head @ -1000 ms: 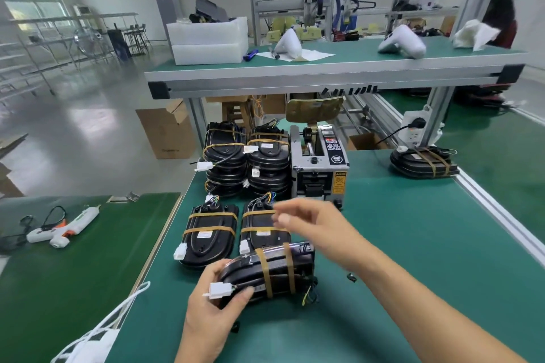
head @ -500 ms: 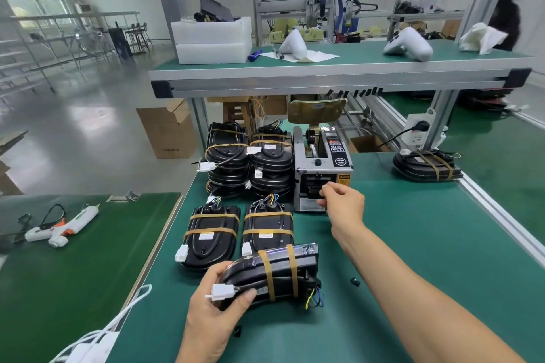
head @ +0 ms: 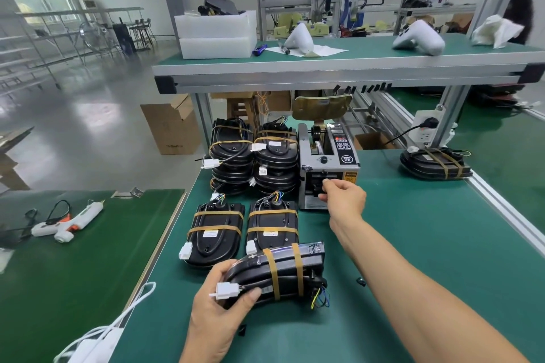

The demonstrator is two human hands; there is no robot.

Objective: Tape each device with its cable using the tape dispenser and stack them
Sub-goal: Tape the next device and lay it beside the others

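Risk first: right hand (head: 343,196) sits at the outlet of the tape dispenser (head: 327,166). A strip pulled off at an angle could fold onto itself or cling to the fingers; the cutter lies close to the fingertips.

Second risk: the black device (head: 277,271) is propped on edge, off the green counter (head: 413,244), gripped at one end only. It could tip or twist once tape is pressed on, and the loose coloured wires (head: 320,296) could get caught under the tape.

Left hand (head: 218,303): fingers curled round the device's near end, thumb pinning the white connector (head: 227,291) against it.

Right hand: fingers bent, pinching at the outlet. No strip visible; cannot tell whether tape is caught.

Device sits nearest the person, before two taped units lying flat; stacks (head: 253,159) stand behind.
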